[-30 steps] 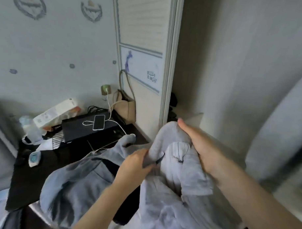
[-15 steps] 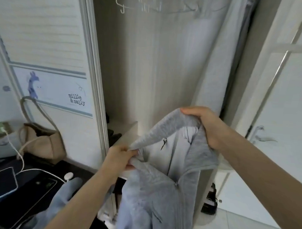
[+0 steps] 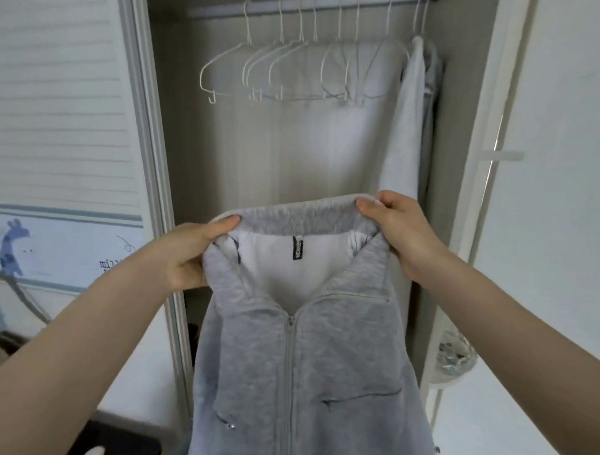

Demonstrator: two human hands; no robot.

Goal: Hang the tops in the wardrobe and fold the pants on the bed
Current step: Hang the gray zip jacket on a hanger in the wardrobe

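We hold grey zip top [image 3: 297, 356] by collar, front of open wardrobe [image 3: 226, 150]. Rail [image 3: 310, 3] above carries bare white hangers [image 3: 263, 69]; grey garment [image 3: 405, 129] hangs at right end. Left hand [image 3: 192, 254] and right hand [image 3: 399, 230] pinch collar corners, thumbs on top, arms raised forward.

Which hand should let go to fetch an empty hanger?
Probably the left hand: the empty hangers hang above it, while the right hand, below the hung garment, can keep gripping the grey jacket.
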